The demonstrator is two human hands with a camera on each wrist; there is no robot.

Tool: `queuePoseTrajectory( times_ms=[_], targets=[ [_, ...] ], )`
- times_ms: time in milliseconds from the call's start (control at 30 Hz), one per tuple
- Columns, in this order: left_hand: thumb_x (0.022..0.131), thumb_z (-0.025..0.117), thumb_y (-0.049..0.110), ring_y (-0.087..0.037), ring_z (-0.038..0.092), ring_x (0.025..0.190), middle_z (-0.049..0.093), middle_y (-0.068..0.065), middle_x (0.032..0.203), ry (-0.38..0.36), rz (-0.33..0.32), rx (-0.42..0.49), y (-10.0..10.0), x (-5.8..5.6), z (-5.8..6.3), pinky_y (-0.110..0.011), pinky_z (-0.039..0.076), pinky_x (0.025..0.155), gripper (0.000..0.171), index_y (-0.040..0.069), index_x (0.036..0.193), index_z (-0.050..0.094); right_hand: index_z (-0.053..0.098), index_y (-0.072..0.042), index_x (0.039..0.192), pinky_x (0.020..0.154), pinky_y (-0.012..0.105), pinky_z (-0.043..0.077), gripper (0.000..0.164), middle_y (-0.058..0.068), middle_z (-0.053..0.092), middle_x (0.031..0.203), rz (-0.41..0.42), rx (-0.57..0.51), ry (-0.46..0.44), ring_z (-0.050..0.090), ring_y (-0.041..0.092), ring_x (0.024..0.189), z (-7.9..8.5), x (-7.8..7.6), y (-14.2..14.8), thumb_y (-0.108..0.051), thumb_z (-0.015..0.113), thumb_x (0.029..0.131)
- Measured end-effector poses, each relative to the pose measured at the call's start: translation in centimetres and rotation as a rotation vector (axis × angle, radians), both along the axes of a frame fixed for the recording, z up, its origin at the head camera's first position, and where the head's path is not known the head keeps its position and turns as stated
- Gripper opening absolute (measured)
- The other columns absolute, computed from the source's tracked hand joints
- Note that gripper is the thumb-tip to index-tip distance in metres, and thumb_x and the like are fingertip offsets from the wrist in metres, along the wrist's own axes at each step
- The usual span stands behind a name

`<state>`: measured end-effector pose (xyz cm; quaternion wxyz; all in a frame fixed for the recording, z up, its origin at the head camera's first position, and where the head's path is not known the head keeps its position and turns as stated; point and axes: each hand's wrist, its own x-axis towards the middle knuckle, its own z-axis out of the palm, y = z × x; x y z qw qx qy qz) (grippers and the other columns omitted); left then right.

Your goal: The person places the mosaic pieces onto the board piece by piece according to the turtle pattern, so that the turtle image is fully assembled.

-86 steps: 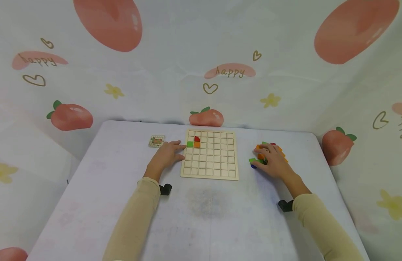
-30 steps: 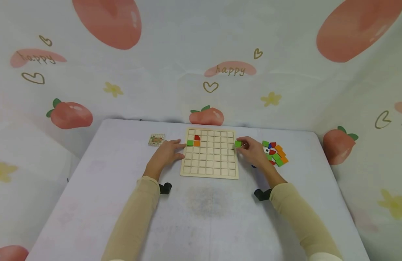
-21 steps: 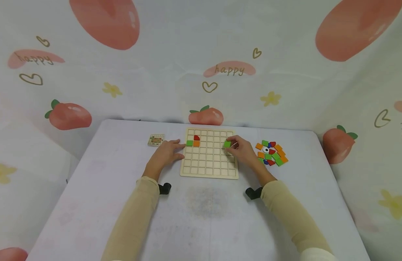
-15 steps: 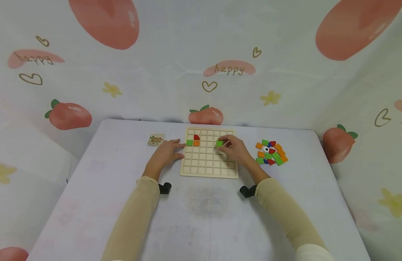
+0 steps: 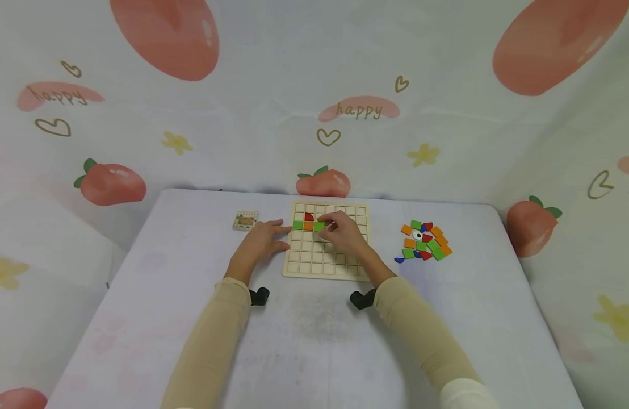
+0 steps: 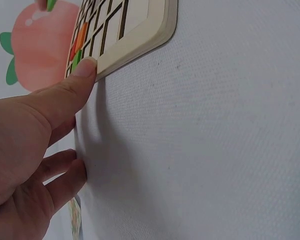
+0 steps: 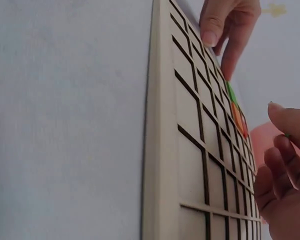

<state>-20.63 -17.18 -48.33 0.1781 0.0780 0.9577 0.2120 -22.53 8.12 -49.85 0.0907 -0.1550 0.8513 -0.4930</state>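
A pale wooden grid board (image 5: 322,266) lies on the table. On it a green square (image 5: 297,225) and an orange square (image 5: 308,226) sit side by side, with a red quarter-round piece (image 5: 309,217) behind the orange one. My right hand (image 5: 345,234) pinches another green square tile (image 5: 319,226) over the board, just right of the orange one. In the right wrist view the right hand (image 7: 287,185) hides nearly all of that tile. My left hand (image 5: 260,241) rests at the board's left edge. In the left wrist view, the left thumb (image 6: 72,92) touches the rim.
A loose pile of green, orange, red and blue pieces (image 5: 420,246) lies right of the board, with a blue half-round piece (image 5: 399,260) at its near side. A small printed pattern card (image 5: 245,220) lies behind the left hand. A patterned cloth backdrop (image 5: 273,113) stands behind the table.
My right hand has picked a green square from the pile and carried it left across the board to beside the orange square. My left hand has stayed at the board's edge.
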Motion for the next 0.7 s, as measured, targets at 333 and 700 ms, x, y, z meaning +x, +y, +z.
queuePoseTrajectory(
  times_ms=[333,700],
  targets=[
    [0.093,0.073,0.037,-0.043,0.03,0.153,0.039,-0.004,0.165,0.017,-0.008,0.01,0.1,0.1,0.1,-0.057,0.029,0.126,0.061,0.025,0.15,0.053,0.071,-0.011,0.124,0.084,0.03,0.053,0.035,0.01,0.062,0.11,-0.018,0.087,0.013,0.061,0.021,0.094,-1.4,0.3,-2.0,-0.021,0.078,0.091],
    [0.093,0.074,0.036,-0.042,0.032,0.153,0.04,-0.005,0.165,0.024,-0.013,0.006,0.0,0.0,0.1,-0.057,0.029,0.125,0.061,0.025,0.15,0.053,0.075,-0.018,0.122,0.077,0.031,0.039,0.034,0.011,0.062,0.107,-0.059,0.221,0.086,0.05,0.022,0.092,-1.5,1.0,-3.4,-0.025,0.08,0.089]
  ],
)
